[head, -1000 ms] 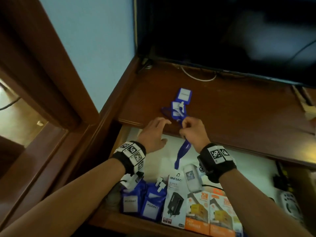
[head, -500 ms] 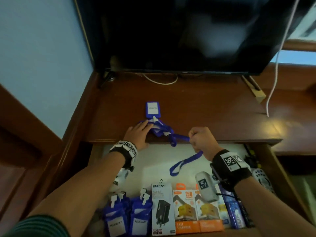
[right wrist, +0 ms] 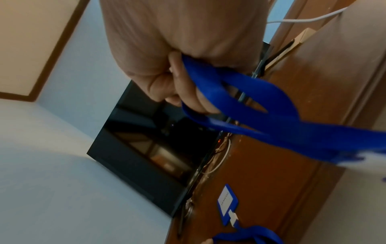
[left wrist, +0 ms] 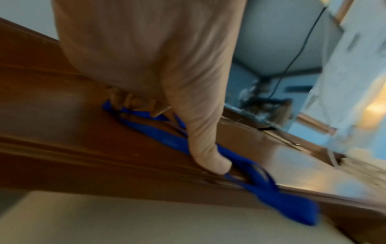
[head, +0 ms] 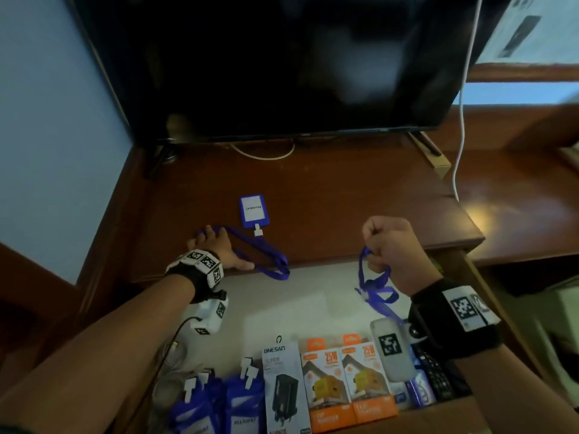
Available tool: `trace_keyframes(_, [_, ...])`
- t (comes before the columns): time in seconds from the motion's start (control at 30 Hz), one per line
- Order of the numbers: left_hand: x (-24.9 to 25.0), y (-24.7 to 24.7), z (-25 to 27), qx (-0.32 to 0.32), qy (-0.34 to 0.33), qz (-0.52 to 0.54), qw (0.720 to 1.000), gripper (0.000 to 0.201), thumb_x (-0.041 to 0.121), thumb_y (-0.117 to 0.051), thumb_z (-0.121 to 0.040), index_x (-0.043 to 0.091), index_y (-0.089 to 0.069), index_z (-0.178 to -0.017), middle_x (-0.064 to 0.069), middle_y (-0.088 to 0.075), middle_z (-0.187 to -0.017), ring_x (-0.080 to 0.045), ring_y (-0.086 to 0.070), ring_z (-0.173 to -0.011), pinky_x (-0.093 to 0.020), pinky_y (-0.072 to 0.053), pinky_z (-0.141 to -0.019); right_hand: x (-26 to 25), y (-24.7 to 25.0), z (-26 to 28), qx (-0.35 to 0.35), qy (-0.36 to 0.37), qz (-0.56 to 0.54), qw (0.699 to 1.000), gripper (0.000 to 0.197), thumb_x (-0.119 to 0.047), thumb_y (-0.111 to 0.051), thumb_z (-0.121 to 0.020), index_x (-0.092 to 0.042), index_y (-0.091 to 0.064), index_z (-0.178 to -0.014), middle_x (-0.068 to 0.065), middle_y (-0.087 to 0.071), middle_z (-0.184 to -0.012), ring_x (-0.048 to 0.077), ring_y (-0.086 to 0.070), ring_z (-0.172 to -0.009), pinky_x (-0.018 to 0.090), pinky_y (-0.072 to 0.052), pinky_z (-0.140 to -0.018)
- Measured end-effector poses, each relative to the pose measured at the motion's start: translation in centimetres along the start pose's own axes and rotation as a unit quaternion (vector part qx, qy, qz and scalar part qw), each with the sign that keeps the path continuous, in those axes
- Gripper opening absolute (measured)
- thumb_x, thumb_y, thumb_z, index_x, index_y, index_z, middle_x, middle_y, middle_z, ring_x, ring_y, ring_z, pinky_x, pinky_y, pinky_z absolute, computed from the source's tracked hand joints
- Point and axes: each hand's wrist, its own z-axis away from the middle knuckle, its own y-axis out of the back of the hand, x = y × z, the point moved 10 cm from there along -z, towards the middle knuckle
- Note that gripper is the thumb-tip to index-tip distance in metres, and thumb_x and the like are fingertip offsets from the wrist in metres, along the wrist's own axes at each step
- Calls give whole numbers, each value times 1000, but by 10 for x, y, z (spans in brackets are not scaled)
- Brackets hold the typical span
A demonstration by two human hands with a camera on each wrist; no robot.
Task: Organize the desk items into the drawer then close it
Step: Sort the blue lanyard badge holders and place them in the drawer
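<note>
Half a second ago the right hand (head: 393, 250) was low at the desk edge with one strap trailing back toward the left hand; it has since lifted and swung to the right, carrying a blue lanyard (head: 374, 285) clear of the desk (head: 344, 195), so the two lanyards are now well apart. That right hand is a closed fist, fingers (right wrist: 183, 92) curled round the strap, whose loops hang below the fist over the open drawer (head: 297, 296). Whether a badge hangs at the end of this strap cannot be told. The left hand (head: 219, 249) has slid left along the desk's front edge and lies flat, fingers (left wrist: 133, 103) straight and pressing down on the second lanyard (head: 266, 255), thumb stretched along the edge with its tip on the strap. That strap runs from under the fingers to a white clip on a blue badge holder (head: 253, 211), which lies flat on the desk just beyond the hand, and one loop droops over the desk edge. At the near end of the drawer stand two blue badge packets (head: 219, 408), a white charger box (head: 283, 389) and two orange charger boxes (head: 347, 383) side by side, with dark items to their right that are too dim to name. A television (head: 282, 64) stands at the back of the desk, a white cable (head: 460, 120) hanging down its right side.
</note>
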Motion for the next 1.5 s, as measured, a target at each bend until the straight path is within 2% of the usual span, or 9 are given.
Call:
trace_keyframes(0.2, [96,3,75,161,-202,14,966,86,54,-74,-70,31,-34,-142,0,-14,-158,-26,-21,-141,-46,-24,-109,14,-1,13,-38,-10,8,999,35,25,-29,-71,-6,-40,-60,1,-27,-49,8,-19,-39,25,-13,-44])
trace_keyframes(0.37, [163,-57,116,29,-378,152,913,99,50,-81,-66,33,-25,-147,10,-10,-159,-17,-14,-144,-43,-21,-115,11,-9,28,-87,0,-51,995,37,28,-25,-69,-5,-41,-63,3,-26,-50,8,-19,-38,25,-12,-43])
trace_keyframes(0.53, [169,-74,116,-30,-355,269,895,62,34,-81,-71,37,-47,-122,8,-62,-117,-10,-55,-110,-38,-44,-98,4,-8,30,-101,14,-96,990,39,29,-22,-67,-4,-42,-65,3,-26,-49,8,-21,-34,18,-18,-39])
trace_keyframes(0.67, [164,-82,118,-46,-326,282,901,48,29,-80,-73,38,-46,-105,6,-54,-95,-18,-58,-95,-36,-47,-85,15,2,23,-80,10,-110,991,38,27,-22,-68,-5,-43,-66,2,-27,-49,9,-21,-34,17,-19,-39])
trace_keyframes(0.8, [143,-73,111,-14,-261,327,908,57,37,-78,-72,25,-41,-113,2,-52,-107,-21,-55,-96,-40,-47,-87,48,9,13,-51,4,-68,996,35,22,-29,-75,-7,-48,-71,-2,-30,-46,10,-20,-37,18,-18,-41])
trace_keyframes(0.9, [138,-65,117,-9,-246,308,919,56,28,-75,-74,23,-38,-116,-2,-48,-109,-22,-52,-93,-39,-44,-83,75,6,12,-38,13,30,999,33,12,-46,-84,-17,-58,-92,-4,-52,-74,10,-36,-47,25,-33,-45])
trace_keyframes(1.0, [137,-66,125,-25,-237,278,930,63,20,-71,-72,27,-33,-122,2,-41,-111,-19,-47,-90,-39,-39,-85,98,-5,11,-42,1,140,989,43,-6,-64,-86,-34,-54,-117,-3,-51,-114,16,-57,-80,29,-46,-75])
trace_keyframes(1.13, [134,-72,130,-21,-242,209,947,80,24,-72,-71,27,-27,-136,0,-35,-136,-22,-39,-123,-37,-28,-97,103,-31,13,-82,56,214,972,39,-25,-70,-84,-27,-59,-121,-9,-51,-127,7,-50,-114,27,-37,-97])
trace_keyframes(1.5, [124,-73,134,-18,-257,200,945,103,36,-83,-66,23,-21,-148,-1,-41,-145,-21,-41,-130,-34,-40,-102,146,-89,24,-219,-81,65,970,25,-25,-63,-92,-7,-64,-109,16,-66,-109,23,-61,-98,27,-47,-84])
